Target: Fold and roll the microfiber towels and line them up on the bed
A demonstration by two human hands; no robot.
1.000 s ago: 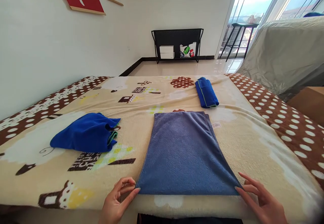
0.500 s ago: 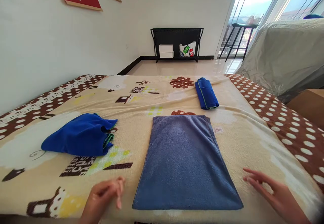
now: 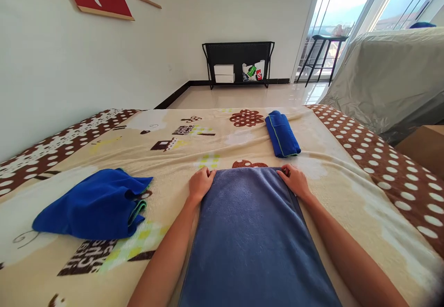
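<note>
A grey-blue towel (image 3: 256, 237) lies flat in front of me, its near edge out of view. At its far left corner, my left hand (image 3: 201, 183) is closed, pinching the fabric. My right hand (image 3: 293, 180) grips the far right corner the same way. Both forearms stretch along the towel's sides. To the left sits a crumpled bright blue cloth (image 3: 90, 205) with green edging, apart from my hands. Beyond my right hand is another blue cloth (image 3: 282, 133), folded into a compact bundle with a green seam.
Everything rests on a cream patterned blanket (image 3: 173, 156) with brown polka-dot borders. Past its far edge stands a black rack (image 3: 239, 55) holding white boxes (image 3: 224, 73). A plastic-covered piece of furniture (image 3: 402, 66) and a cardboard box (image 3: 421, 147) are at the right.
Both hands have moved forward from beside the towel's near end to its far corners and closed on them. The view has shifted slightly; the blue cloths keep their places on the blanket.
</note>
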